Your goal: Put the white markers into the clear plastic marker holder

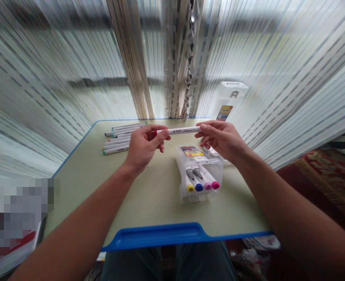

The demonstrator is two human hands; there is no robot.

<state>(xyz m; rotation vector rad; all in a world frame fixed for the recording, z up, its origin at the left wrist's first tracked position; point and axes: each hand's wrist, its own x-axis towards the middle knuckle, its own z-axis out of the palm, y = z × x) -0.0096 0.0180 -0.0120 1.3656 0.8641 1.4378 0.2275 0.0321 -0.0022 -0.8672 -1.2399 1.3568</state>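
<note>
I hold a white marker [179, 131] level above the desk, one end in each hand. My left hand [144, 145] pinches its red-capped end between thumb and fingers. My right hand [220, 137] grips the other end with closed fingers. Right below lies a clear plastic marker case [200, 173] with several markers in it, their yellow, blue, pink and magenta caps facing me. A row of several loose white markers [119, 138] lies on the desk to the left of my left hand.
The small desk [149, 199] has a pale green top and a blue rim with a pen groove at the near edge. A white box lid [229, 99] stands at the back right against striped curtains. A patterned rug [321, 175] shows on the right.
</note>
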